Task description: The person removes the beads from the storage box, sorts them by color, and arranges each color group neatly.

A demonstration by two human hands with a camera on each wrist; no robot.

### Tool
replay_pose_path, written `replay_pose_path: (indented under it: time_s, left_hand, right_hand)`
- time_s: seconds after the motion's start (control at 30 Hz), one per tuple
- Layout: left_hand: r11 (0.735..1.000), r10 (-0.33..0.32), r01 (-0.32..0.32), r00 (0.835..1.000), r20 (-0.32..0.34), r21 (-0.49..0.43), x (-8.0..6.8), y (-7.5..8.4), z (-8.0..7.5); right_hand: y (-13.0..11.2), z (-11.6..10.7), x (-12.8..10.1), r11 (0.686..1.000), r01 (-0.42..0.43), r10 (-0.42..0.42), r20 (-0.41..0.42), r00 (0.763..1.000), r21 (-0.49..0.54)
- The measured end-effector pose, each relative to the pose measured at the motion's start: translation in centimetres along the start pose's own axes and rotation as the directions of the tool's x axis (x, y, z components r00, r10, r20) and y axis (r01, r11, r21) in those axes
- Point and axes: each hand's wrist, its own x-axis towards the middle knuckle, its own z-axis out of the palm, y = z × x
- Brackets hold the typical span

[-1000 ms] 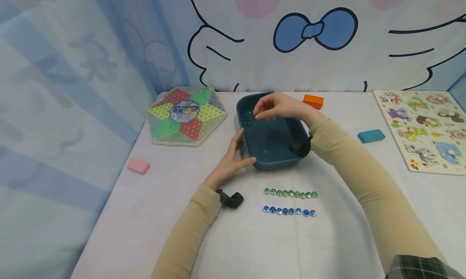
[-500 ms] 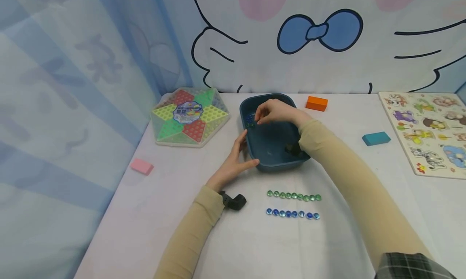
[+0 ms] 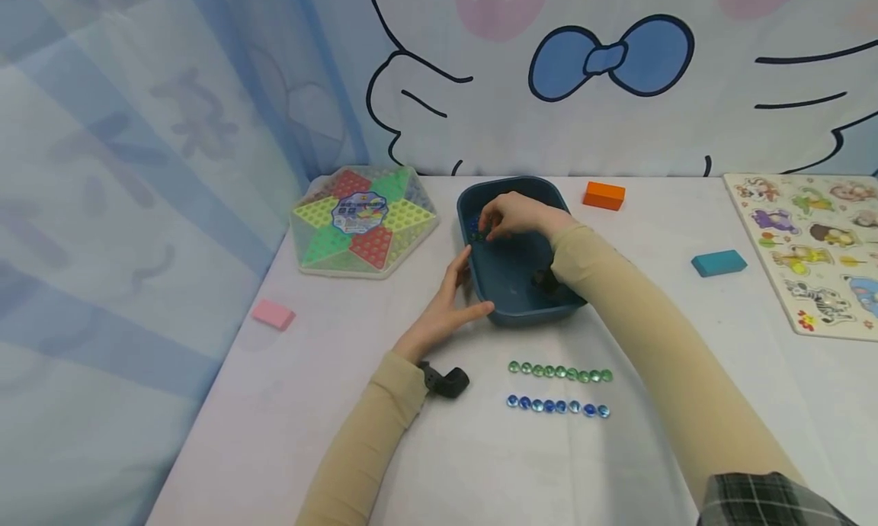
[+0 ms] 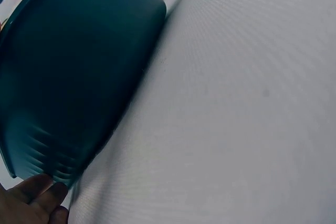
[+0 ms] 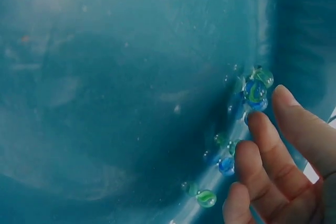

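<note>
A dark teal bin (image 3: 511,282) stands on the white table. My left hand (image 3: 439,316) rests against its left side, fingers along the wall and thumb at the near corner; in the left wrist view, fingertips (image 4: 44,187) touch the ribbed wall. Inside the bin's far left part is my right hand (image 3: 517,213). In the right wrist view its thumb (image 5: 302,121) and forefinger stand apart beside glass marbles (image 5: 256,91), blue and green, gathered along the bin's edge. Nearer on the table lie a row of green marbles (image 3: 561,371) and a row of blue marbles (image 3: 561,407).
A hexagonal game board box (image 3: 363,221) lies left of the bin, with a pink block (image 3: 273,314) before it. To the right are an orange block (image 3: 604,196), a teal block (image 3: 719,263) and an animal puzzle board (image 3: 809,251). A printed curtain (image 3: 610,129) hangs behind.
My right hand has come lower into the bin, closer to the marbles. The left hand keeps its place at the bin's side. The whole head view has shifted slightly.
</note>
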Motion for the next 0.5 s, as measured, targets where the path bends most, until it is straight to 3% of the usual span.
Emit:
replay_pose_path:
  time_s: [0.3,0.5]
  left_hand:
    - [0.998,-0.056,0.056,0.998,0.009,-0.002,0.0,0.7,-0.1]
    - [0.997,-0.072,0.072,0.997,0.037,-0.01,-1.1,3.5,-0.3]
  right_hand:
    - [-0.3,0.0,0.3,0.999,-0.006,0.006,-0.012,1.0,-0.037]
    - [-0.3,0.4,0.6,0.997,-0.04,0.04,0.002,0.999,-0.065]
